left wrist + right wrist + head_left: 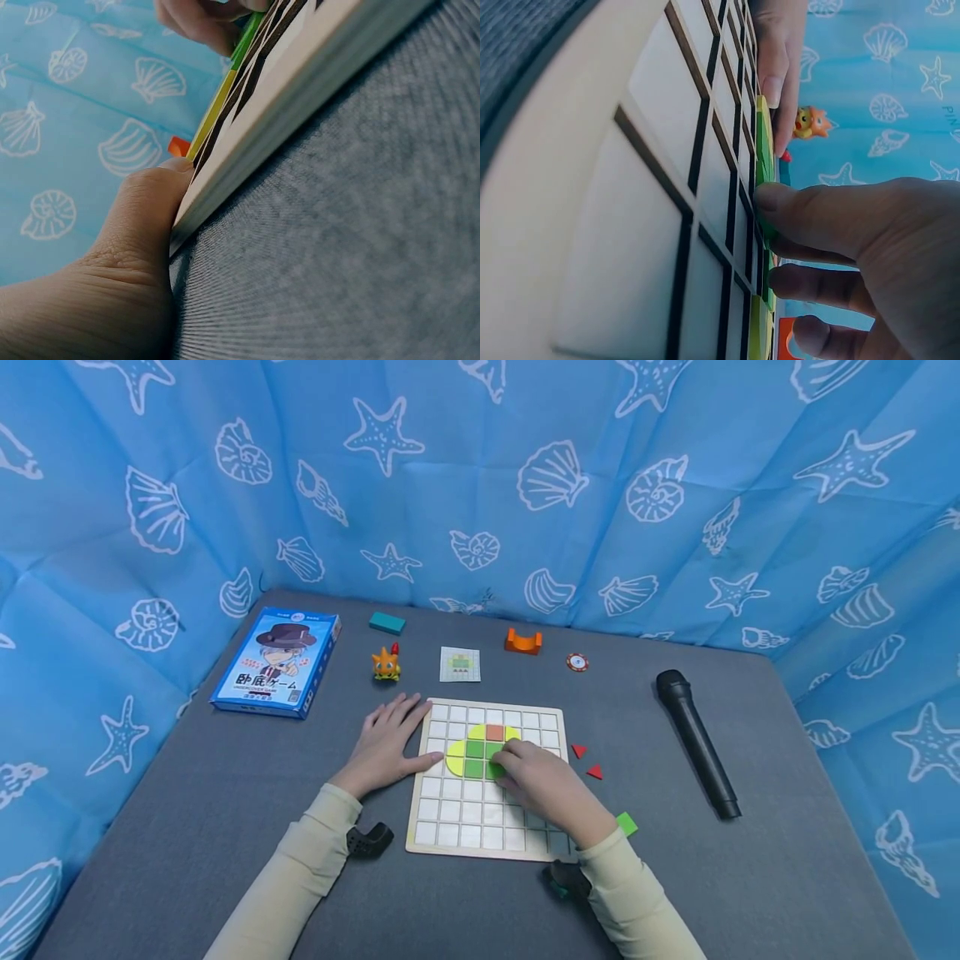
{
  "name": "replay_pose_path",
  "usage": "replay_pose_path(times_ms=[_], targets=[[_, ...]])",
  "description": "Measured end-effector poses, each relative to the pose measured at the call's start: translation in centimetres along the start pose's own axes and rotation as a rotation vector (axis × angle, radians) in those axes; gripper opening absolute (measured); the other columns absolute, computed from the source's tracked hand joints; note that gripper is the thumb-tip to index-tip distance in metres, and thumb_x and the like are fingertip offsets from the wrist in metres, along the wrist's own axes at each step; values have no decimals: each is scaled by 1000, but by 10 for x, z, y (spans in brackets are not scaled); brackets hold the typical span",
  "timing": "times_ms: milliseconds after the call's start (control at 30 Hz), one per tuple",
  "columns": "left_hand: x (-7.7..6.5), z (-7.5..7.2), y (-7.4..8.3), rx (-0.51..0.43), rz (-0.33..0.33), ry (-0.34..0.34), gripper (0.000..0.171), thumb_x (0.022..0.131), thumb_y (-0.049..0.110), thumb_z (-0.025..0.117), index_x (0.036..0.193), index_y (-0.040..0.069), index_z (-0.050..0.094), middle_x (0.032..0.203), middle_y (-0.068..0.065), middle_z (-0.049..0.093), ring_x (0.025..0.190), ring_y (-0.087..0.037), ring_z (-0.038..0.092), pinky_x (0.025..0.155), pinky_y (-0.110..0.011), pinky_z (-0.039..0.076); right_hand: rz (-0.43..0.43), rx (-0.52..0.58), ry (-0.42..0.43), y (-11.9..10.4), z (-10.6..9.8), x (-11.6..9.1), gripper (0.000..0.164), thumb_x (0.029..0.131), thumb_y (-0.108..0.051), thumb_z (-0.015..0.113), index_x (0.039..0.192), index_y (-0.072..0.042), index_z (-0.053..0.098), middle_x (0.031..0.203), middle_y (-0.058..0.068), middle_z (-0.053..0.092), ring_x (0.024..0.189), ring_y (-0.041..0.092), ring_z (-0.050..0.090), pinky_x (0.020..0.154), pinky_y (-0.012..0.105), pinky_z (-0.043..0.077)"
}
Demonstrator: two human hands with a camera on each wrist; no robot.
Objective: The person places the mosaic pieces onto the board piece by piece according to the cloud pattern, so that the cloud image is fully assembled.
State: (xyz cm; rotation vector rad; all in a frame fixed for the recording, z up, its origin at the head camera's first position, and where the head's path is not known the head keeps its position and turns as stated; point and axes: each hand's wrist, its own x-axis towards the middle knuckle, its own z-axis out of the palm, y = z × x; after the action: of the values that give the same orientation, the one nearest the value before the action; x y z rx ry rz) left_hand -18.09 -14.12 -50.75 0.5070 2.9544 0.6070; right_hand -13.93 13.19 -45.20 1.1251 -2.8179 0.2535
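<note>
A white gridded board (448,835) with a pale wooden rim lies on the grey table. On it sit green square tiles (474,749), yellow rounded tiles (454,765) and an orange-brown square tile (495,732). My right hand (543,781) is over the board, its thumb and fingertips pinching a green square tile (765,225) at the lower right of the green group. That tile is partly hidden by the fingers. My left hand (386,747) rests by the board's left edge, fingers spread, with the thumb (142,202) touching the rim.
Two red triangles (579,751) and a bright green piece (626,823) lie right of the board. Behind it are a pattern card (460,665), an orange figurine (386,665), a teal block (387,622), an orange arch (522,642) and a chip (577,662). A boxed game (277,660) and microphone (697,743) flank these.
</note>
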Motion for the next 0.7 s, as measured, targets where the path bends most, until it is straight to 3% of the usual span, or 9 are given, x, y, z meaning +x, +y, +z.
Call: replay_pose_path(times_ms=[700], targets=[[-1, 1, -1, -6, 14, 7, 90, 84, 70, 52, 154, 23, 22, 159, -6, 20, 147, -28, 11, 114, -56, 10, 13, 1, -10, -2, 2, 1, 24, 80, -20, 79, 102, -15, 70, 96, -4, 64, 88, 8, 58, 80, 25, 52]])
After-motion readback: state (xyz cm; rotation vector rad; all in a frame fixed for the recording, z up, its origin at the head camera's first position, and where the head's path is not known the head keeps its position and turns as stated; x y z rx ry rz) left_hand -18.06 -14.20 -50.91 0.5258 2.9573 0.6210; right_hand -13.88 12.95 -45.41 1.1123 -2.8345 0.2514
